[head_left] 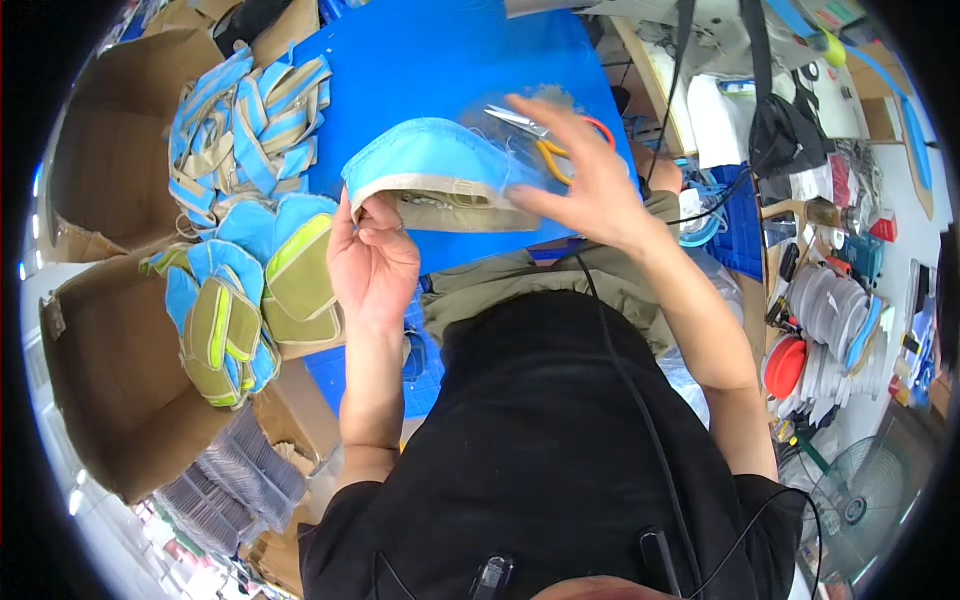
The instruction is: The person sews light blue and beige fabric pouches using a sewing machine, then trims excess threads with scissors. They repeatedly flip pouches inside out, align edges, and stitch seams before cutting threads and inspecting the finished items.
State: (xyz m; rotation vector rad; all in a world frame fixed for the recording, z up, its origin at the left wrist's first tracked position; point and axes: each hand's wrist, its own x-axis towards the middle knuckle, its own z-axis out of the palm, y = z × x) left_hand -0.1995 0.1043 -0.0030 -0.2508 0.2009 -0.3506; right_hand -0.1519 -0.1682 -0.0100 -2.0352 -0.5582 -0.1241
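A light-blue and beige fabric cap (430,150) is up above the blue table, its beige inner side facing me. My left hand (375,255) pinches its left edge between thumb and fingers. Near the cap's right end, my right hand (590,180) is spread with fingers apart, slightly blurred; whether its thumb touches the fabric I cannot tell. Behind that hand, scissors (553,160) with orange and red handles appear to lie on the table, partly covered by it. Their blades point to the far left.
The blue table (430,50) carries a heap of blue and beige strips (250,130) on the left. Nearer are stacked blue, olive and lime cap pieces (225,310) beside an open cardboard box (120,350). A fan (855,510) and cluttered shelves stand right.
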